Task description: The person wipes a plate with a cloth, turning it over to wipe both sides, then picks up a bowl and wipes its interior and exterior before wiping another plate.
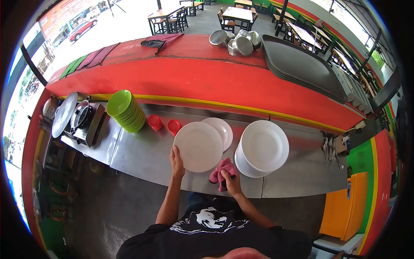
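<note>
My left hand [176, 161] grips a white plate [198, 146] by its left edge, holding it up with its face toward me. Bunched in my right hand [232, 183] is a pink cloth [223, 173], just below and right of that plate and apart from it. Partly hidden behind the held plate, another white plate [222, 131] lies on the steel counter [146, 162]. To the right stands a tall stack of white plates [264, 146].
Left on the counter are a stack of green bowls [125, 110], two red cups [155, 122] and a stove with a pan [82, 115]. Cutlery [330, 153] lies far right. A red ledge [194, 69] behind carries metal pots [241, 44], trays [302, 67] and cloths [161, 42].
</note>
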